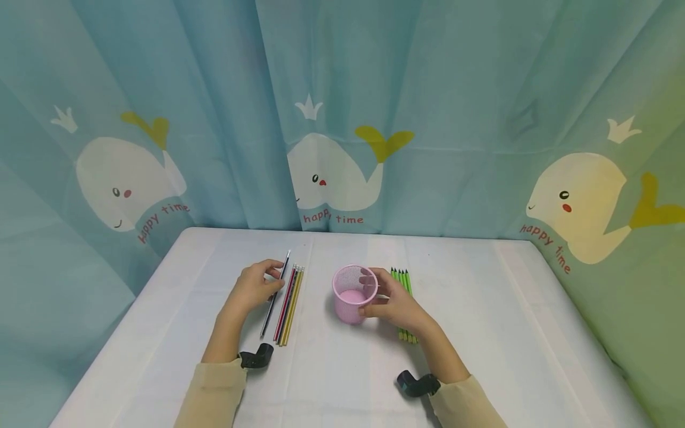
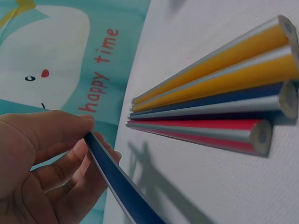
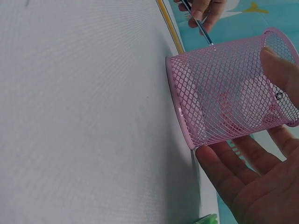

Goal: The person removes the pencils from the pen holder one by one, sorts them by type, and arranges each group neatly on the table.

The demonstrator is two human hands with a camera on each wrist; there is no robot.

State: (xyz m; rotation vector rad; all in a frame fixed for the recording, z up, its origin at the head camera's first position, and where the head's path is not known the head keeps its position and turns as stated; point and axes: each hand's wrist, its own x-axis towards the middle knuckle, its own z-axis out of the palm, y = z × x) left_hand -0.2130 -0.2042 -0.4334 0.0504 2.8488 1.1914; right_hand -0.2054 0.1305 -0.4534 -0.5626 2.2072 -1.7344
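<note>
My left hand (image 1: pixel 255 289) pinches a blue pencil (image 2: pixel 122 186) with silver stripes between thumb and fingers, its shaft slanting over the table in the head view. Just right of it lies a row of striped pencils: a red pencil (image 2: pixel 201 131), a blue one (image 2: pixel 224 101) and two yellow ones (image 2: pixel 210 81). A pink mesh pencil cup (image 1: pixel 350 309) stands mid-table with its opening up. My right hand (image 1: pixel 397 302) holds this cup from the right, thumb on the near side and fingers around the far side. Its inside shows only the pink bottom.
Several green pencils (image 1: pixel 409 283) lie side by side right of the cup, partly hidden under my right hand. A white cloth (image 1: pixel 508 333) covers the table. Behind it hangs a blue-green curtain (image 1: pixel 460 119) with whale prints.
</note>
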